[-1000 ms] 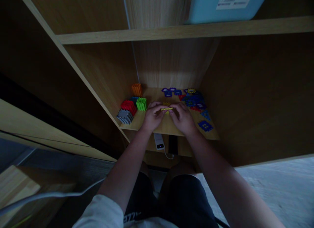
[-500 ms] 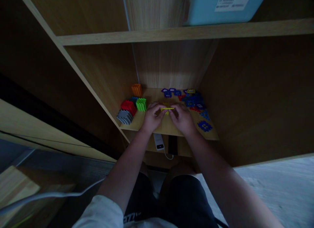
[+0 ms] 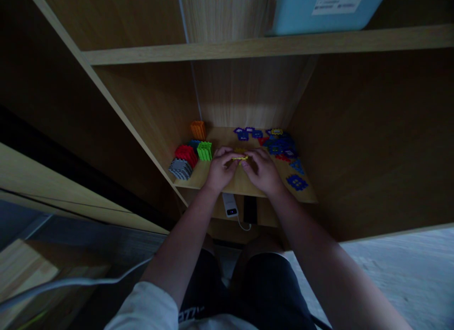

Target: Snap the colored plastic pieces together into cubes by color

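Between my two hands is a thin yellow plastic building piece (image 3: pixel 240 157), pinched from both sides above the shelf board. My left hand (image 3: pixel 222 167) grips its left end with thumb and fingers. At its right end my right hand (image 3: pixel 261 167) does the same. More yellow shows on the board behind and below the held piece, mostly hidden by my hands. Left of my left hand stand stacks of interlocking pieces: a green stack (image 3: pixel 205 151), a red stack (image 3: pixel 186 154), a grey stack (image 3: pixel 180 169) and an orange stack (image 3: pixel 198 130).
Blue and red pieces (image 3: pixel 280 145) lie heaped at the right of the shelf, with a loose blue piece (image 3: pixel 297 182) nearer the front. A white power bank (image 3: pixel 230 205) with a cable lies below. A blue bin (image 3: pixel 322 11) sits on the upper shelf (image 3: pixel 227 51).
The yellow piece has tilted between my fingers, from a flat edge-on line to a slightly turned view. My hands stay in nearly the same place.
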The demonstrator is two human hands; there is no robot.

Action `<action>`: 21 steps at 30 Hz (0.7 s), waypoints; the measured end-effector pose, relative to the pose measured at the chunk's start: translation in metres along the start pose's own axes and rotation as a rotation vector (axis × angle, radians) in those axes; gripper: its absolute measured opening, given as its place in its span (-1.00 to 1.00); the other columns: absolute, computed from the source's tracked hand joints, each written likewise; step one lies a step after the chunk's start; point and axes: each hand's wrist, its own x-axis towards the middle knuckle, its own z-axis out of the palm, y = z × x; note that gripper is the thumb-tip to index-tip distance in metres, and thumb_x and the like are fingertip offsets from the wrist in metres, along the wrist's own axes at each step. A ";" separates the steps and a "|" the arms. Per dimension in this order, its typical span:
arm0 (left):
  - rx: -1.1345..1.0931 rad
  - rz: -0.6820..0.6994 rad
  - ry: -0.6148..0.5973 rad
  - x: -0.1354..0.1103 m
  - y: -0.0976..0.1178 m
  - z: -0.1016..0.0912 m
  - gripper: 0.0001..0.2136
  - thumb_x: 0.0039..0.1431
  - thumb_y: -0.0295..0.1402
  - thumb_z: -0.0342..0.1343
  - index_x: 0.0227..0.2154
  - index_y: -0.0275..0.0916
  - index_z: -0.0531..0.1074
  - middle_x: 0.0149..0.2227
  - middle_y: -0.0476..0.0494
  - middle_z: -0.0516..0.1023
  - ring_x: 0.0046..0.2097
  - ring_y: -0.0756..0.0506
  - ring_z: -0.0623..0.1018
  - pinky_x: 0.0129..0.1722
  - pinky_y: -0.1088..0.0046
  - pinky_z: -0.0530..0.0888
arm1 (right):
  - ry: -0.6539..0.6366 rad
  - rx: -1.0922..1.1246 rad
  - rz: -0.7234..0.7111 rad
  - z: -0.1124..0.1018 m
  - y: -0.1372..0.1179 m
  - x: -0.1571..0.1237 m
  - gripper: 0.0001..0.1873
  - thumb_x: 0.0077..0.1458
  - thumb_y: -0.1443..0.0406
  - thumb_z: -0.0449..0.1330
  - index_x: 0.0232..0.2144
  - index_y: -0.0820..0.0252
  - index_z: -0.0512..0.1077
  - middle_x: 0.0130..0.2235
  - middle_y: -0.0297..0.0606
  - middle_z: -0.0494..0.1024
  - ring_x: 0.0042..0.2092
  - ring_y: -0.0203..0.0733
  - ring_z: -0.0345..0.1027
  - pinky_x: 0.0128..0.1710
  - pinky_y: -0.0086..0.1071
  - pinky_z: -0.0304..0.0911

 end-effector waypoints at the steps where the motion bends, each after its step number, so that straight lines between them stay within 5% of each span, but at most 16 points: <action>1: 0.005 -0.004 -0.003 0.000 0.000 0.000 -0.75 0.35 -0.52 0.28 -0.10 0.00 0.72 -0.11 -0.10 0.55 0.00 -0.16 0.57 0.06 0.21 0.53 | -0.004 0.006 0.005 -0.001 0.000 0.000 -0.66 0.48 0.03 0.16 0.09 0.03 0.55 0.06 -0.05 0.62 0.12 0.15 0.50 0.17 0.09 0.46; 7: 0.046 -0.062 -0.043 0.002 0.007 -0.003 -0.78 0.34 -0.52 0.27 -0.15 -0.03 0.71 -0.09 -0.12 0.57 0.04 -0.17 0.57 0.12 0.17 0.54 | -0.003 0.048 0.046 -0.003 -0.001 0.000 -0.70 0.47 0.06 0.17 0.06 -0.01 0.59 0.01 -0.10 0.67 0.09 0.14 0.53 0.16 0.09 0.46; 12: 0.024 -0.078 -0.001 0.003 0.010 -0.003 -0.74 0.33 -0.51 0.27 0.01 -0.08 0.60 0.00 -0.15 0.61 0.08 -0.18 0.59 0.15 0.17 0.55 | 0.038 0.079 0.112 -0.003 0.001 0.002 -0.74 0.42 0.06 0.23 0.00 -0.02 0.59 -0.04 -0.15 0.69 -0.01 0.08 0.56 0.06 0.01 0.50; 21: 0.045 -0.240 0.037 -0.002 -0.020 0.008 -0.67 0.25 -0.57 0.25 0.03 -0.15 0.48 0.05 -0.22 0.66 0.12 -0.21 0.63 0.23 0.07 0.56 | 0.133 -0.012 0.220 0.006 0.019 0.004 -0.67 0.41 -0.01 0.23 0.01 0.04 0.56 0.00 -0.06 0.71 0.06 0.20 0.55 0.16 0.13 0.45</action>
